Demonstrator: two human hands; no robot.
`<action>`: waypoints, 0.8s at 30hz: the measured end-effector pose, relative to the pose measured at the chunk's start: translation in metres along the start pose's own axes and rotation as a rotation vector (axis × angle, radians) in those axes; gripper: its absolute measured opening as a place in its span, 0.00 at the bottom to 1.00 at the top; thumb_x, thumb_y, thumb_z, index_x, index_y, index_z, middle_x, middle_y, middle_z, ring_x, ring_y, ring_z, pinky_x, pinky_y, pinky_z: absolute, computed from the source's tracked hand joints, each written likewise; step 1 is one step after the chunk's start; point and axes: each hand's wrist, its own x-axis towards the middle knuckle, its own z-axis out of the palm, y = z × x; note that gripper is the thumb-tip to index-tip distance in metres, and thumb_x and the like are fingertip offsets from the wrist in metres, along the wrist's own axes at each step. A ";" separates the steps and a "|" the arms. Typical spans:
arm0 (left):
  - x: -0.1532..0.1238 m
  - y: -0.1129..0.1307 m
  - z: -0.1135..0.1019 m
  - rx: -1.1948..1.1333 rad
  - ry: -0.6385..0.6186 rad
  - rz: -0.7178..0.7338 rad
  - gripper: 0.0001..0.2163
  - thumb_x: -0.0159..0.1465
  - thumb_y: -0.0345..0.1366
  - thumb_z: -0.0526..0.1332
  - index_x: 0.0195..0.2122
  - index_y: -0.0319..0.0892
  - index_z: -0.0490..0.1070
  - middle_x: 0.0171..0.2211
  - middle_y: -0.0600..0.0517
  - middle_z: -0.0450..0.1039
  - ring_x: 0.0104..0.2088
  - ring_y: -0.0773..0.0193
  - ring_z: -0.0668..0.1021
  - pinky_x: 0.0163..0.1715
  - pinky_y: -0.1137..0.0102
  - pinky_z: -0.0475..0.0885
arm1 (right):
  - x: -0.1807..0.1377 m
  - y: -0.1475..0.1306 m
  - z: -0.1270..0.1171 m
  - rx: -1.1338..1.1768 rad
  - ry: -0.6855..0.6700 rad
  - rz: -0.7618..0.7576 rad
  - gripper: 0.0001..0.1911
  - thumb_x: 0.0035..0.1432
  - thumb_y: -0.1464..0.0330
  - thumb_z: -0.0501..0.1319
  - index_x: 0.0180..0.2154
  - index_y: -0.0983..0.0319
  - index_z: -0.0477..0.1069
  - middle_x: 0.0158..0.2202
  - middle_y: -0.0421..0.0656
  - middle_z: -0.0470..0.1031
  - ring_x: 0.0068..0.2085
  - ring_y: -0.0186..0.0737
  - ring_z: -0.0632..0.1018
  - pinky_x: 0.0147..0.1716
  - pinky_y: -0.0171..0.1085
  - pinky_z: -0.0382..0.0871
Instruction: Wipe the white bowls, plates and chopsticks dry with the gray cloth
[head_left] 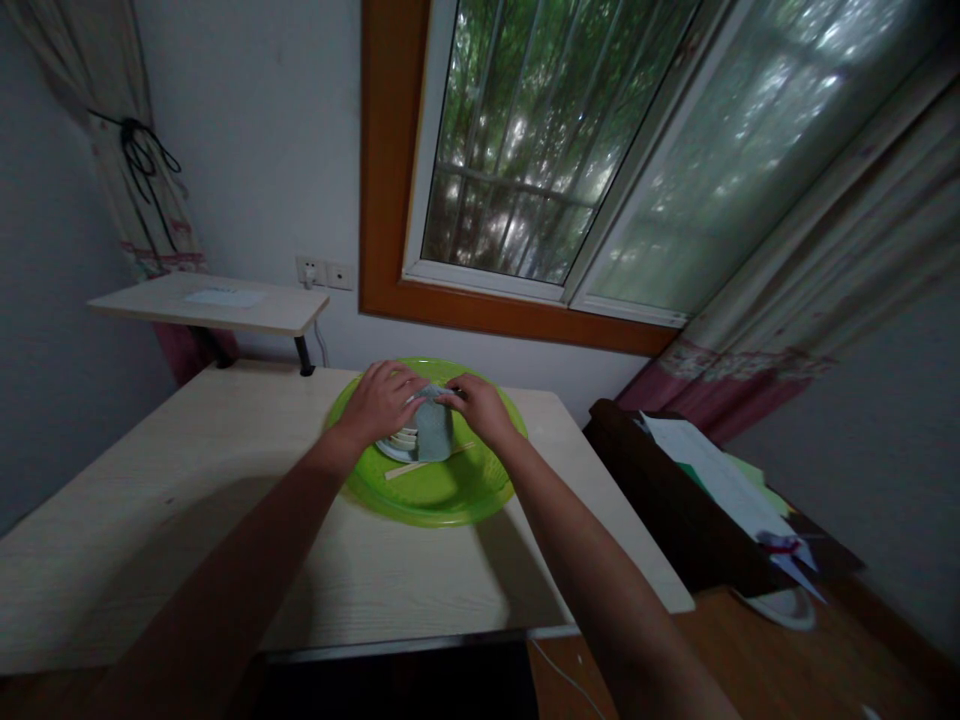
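A bright green plastic basin (442,495) sits on a pale wooden table (187,500). Both my hands reach into it. My left hand (382,400) and my right hand (480,405) each pinch the top edge of a grey-blue cloth (433,430) that hangs down between them. Under the cloth lies a stack of white dishes (397,443), and a wooden chopstick (420,465) rests on the basin's bottom.
A small raised shelf (217,303) stands at the table's back left, near a wall socket (324,272). A barred window (525,150) fills the wall ahead. A dark side table (667,500) with papers (720,475) stands to the right.
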 end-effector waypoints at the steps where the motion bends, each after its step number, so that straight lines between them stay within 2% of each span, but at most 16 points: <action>1: 0.000 -0.001 0.001 -0.009 -0.011 0.012 0.14 0.68 0.40 0.58 0.51 0.43 0.74 0.47 0.44 0.77 0.51 0.51 0.72 0.52 0.55 0.65 | 0.001 -0.004 0.003 0.055 0.017 0.007 0.08 0.60 0.63 0.67 0.36 0.61 0.77 0.35 0.44 0.79 0.37 0.41 0.77 0.39 0.37 0.67; 6: -0.003 -0.009 0.009 0.002 -0.026 -0.055 0.11 0.68 0.38 0.57 0.46 0.41 0.75 0.43 0.45 0.78 0.45 0.54 0.75 0.47 0.58 0.68 | 0.002 -0.013 0.010 0.331 0.071 0.099 0.11 0.57 0.61 0.68 0.40 0.59 0.78 0.39 0.43 0.80 0.38 0.40 0.78 0.41 0.38 0.70; 9: -0.003 -0.012 0.011 0.004 -0.006 -0.105 0.10 0.69 0.37 0.56 0.45 0.41 0.75 0.42 0.45 0.78 0.44 0.54 0.75 0.45 0.59 0.69 | -0.002 -0.006 0.012 0.510 0.116 0.183 0.14 0.59 0.60 0.65 0.45 0.58 0.77 0.43 0.44 0.80 0.40 0.40 0.79 0.42 0.38 0.72; 11: -0.003 -0.013 0.012 -0.001 -0.003 -0.126 0.10 0.69 0.37 0.56 0.45 0.41 0.75 0.42 0.45 0.78 0.43 0.54 0.75 0.45 0.59 0.69 | -0.005 0.002 0.014 0.574 0.165 0.229 0.14 0.60 0.59 0.63 0.44 0.59 0.77 0.42 0.44 0.81 0.40 0.40 0.79 0.42 0.38 0.73; 15: -0.001 -0.013 0.014 -0.029 -0.021 -0.143 0.10 0.68 0.37 0.56 0.45 0.41 0.75 0.42 0.46 0.78 0.44 0.54 0.75 0.45 0.59 0.69 | -0.008 0.010 0.016 0.528 0.208 0.228 0.13 0.60 0.58 0.62 0.39 0.59 0.78 0.38 0.43 0.80 0.39 0.41 0.79 0.41 0.38 0.73; 18: -0.001 -0.009 0.012 -0.069 -0.001 -0.152 0.12 0.68 0.36 0.56 0.50 0.41 0.73 0.45 0.45 0.77 0.47 0.54 0.74 0.50 0.57 0.68 | -0.009 0.010 0.016 0.471 0.232 0.192 0.12 0.61 0.58 0.62 0.39 0.58 0.78 0.38 0.43 0.80 0.39 0.41 0.79 0.42 0.39 0.73; 21: -0.001 -0.005 0.008 -0.105 0.027 -0.118 0.17 0.67 0.33 0.55 0.57 0.42 0.70 0.51 0.45 0.75 0.51 0.54 0.72 0.54 0.56 0.66 | -0.009 0.006 0.016 0.432 0.238 0.173 0.11 0.61 0.59 0.62 0.38 0.58 0.79 0.37 0.43 0.80 0.40 0.43 0.79 0.42 0.40 0.73; 24: 0.000 -0.002 0.005 -0.137 0.005 -0.054 0.16 0.68 0.35 0.55 0.56 0.45 0.71 0.51 0.46 0.74 0.52 0.55 0.72 0.55 0.56 0.66 | -0.010 0.000 0.015 0.402 0.222 0.148 0.10 0.61 0.60 0.62 0.37 0.57 0.79 0.37 0.43 0.81 0.40 0.43 0.79 0.43 0.40 0.73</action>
